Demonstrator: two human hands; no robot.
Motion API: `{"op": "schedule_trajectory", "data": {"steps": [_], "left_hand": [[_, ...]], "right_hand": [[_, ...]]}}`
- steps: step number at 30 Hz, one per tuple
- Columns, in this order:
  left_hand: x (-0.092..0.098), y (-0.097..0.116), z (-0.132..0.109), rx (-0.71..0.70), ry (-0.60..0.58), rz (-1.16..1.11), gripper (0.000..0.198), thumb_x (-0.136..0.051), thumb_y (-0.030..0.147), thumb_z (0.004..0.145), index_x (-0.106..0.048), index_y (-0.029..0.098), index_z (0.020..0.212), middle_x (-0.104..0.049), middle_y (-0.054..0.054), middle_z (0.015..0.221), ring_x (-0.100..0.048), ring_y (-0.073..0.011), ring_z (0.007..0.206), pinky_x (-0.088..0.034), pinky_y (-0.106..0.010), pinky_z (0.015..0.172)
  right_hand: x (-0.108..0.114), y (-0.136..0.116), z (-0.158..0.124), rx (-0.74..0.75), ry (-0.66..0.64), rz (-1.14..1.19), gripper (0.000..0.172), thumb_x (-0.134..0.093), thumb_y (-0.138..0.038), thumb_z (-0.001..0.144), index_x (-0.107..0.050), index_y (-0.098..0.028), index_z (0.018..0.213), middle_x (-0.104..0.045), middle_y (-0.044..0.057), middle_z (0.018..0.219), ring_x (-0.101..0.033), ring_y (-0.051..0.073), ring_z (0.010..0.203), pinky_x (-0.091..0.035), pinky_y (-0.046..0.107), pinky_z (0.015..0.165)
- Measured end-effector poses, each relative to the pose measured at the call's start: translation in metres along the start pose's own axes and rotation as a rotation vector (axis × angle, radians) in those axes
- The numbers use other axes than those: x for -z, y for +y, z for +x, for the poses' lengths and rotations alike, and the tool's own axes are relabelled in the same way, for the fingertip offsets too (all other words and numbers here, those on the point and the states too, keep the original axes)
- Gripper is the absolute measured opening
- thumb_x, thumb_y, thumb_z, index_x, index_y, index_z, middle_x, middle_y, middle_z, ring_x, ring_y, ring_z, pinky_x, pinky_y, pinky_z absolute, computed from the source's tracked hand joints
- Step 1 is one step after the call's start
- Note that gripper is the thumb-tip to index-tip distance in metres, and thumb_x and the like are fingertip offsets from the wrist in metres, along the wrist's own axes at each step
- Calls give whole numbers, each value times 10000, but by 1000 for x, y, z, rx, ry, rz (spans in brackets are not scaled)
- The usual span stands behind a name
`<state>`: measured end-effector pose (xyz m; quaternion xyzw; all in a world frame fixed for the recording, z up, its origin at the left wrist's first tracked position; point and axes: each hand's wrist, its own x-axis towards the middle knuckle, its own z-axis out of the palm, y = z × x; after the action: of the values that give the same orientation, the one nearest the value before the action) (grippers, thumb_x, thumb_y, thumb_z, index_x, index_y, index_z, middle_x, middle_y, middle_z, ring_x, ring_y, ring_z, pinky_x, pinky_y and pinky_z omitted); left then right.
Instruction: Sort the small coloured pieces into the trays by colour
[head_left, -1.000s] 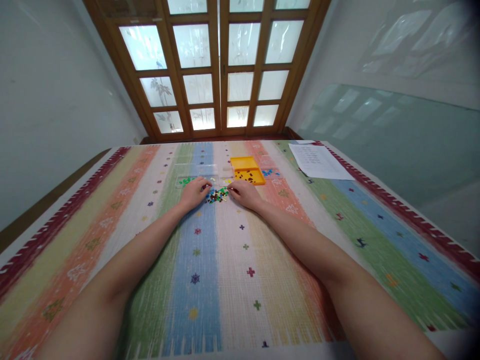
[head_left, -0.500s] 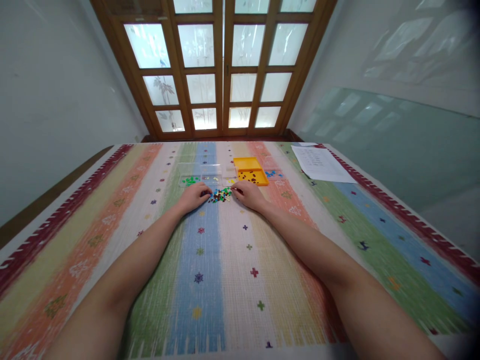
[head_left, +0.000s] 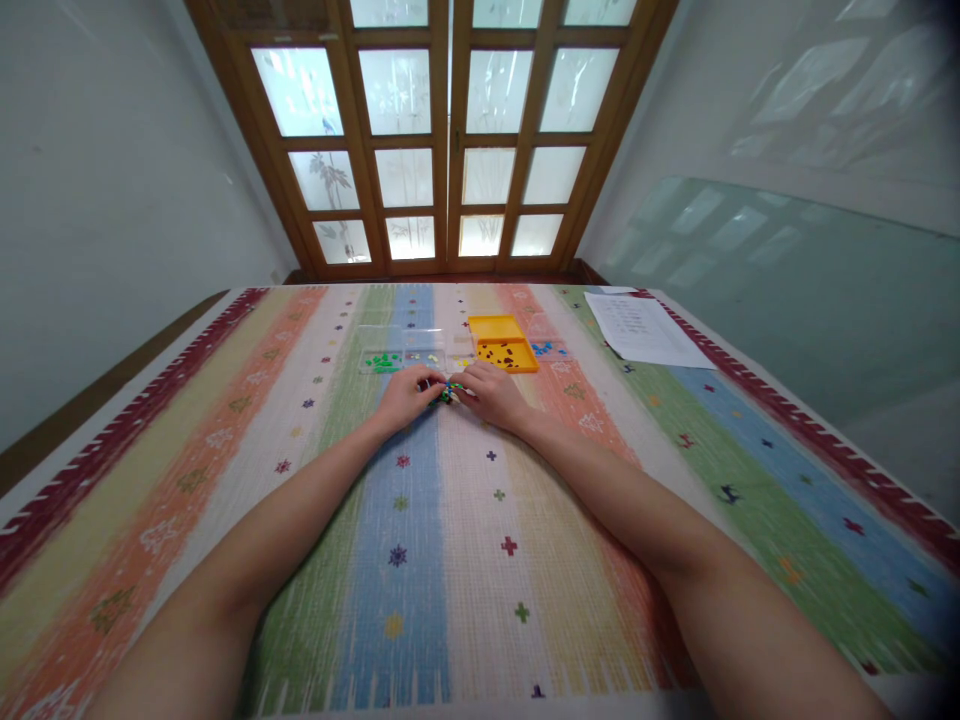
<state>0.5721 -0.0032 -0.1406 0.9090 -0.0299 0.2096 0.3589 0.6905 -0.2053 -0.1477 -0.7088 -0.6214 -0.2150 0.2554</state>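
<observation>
A small heap of mixed coloured pieces [head_left: 448,394], green, blue, dark and pale, lies on the striped cloth, mostly hidden between my hands. My left hand [head_left: 409,397] is closed, its curled fingertips pressed against the heap's left side. From the right, my right hand [head_left: 491,393] closes on the same heap with bent fingers. The pieces are too small for me to tell their exact kind. Just beyond my left hand, a clear box holds green pieces [head_left: 384,362]. Behind my right hand is an open yellow box [head_left: 537,361] with dark brown pieces in it.
Pale pieces [head_left: 424,358] and yellow pieces [head_left: 463,363] sit in clear containers between the green ones and the yellow box. Blue pieces [head_left: 550,349] lie in another clear container to the right. A printed paper sheet [head_left: 641,330] rests farther right on the patterned tablecloth [head_left: 480,600].
My hands have come closer together, the left one moving right and the right one slightly left. The spread heap is now squeezed into a narrower clump between them.
</observation>
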Motion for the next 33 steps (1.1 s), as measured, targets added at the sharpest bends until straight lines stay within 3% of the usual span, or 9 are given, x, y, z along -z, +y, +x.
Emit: {"op": "schedule_trajectory", "data": {"steps": [10, 14, 19, 24, 29, 33], "left_hand": [[-3, 0, -1, 38, -22, -39, 163, -691, 309, 945, -801, 218, 1023, -768, -36, 921, -664, -179, 819, -499, -304, 779], [1, -13, -4, 29, -17, 78, 185, -655, 317, 963, -800, 228, 1034, -754, -38, 936, -644, -179, 809, -483, -301, 754], [14, -31, -6, 10, -12, 243, 192, -613, 291, 961, -785, 218, 1007, -724, -50, 918, -637, -196, 825, -476, -320, 769], [20, -44, -6, 30, 3, 282, 191, -591, 274, 953, -769, 222, 998, -726, -49, 913, -638, -210, 835, -489, -337, 787], [19, -47, -6, 32, -24, 305, 191, -591, 271, 953, -772, 219, 981, -740, -58, 932, -649, -222, 865, -496, -345, 807], [19, -45, -5, 26, -45, 317, 191, -586, 268, 958, -771, 218, 966, -743, -61, 938, -653, -230, 886, -495, -352, 818]], "right_hand": [[4, 7, -2, -1, -14, -26, 186, -561, -278, 1072, -722, -223, 997, -697, 76, 918, -587, 233, 887, -433, 352, 814], [13, 36, -7, -228, 108, -6, 111, -602, -254, 1031, -703, -222, 998, -706, 85, 967, -607, 254, 945, -438, 374, 852], [33, 90, -25, -604, 335, -120, 113, -583, -262, 1009, -669, -207, 959, -686, 89, 913, -571, 248, 850, -407, 381, 783], [39, 127, -48, -746, 415, -256, 166, -599, -301, 995, -645, -199, 874, -659, 118, 831, -479, 235, 805, -349, 389, 752], [36, 126, -49, -867, 335, -303, 100, -604, -252, 954, -672, -187, 919, -651, 130, 909, -500, 257, 851, -379, 391, 779], [33, 104, -34, -725, 275, -187, 129, -555, -202, 956, -684, -197, 964, -672, 128, 989, -574, 288, 947, -434, 413, 858]]}}
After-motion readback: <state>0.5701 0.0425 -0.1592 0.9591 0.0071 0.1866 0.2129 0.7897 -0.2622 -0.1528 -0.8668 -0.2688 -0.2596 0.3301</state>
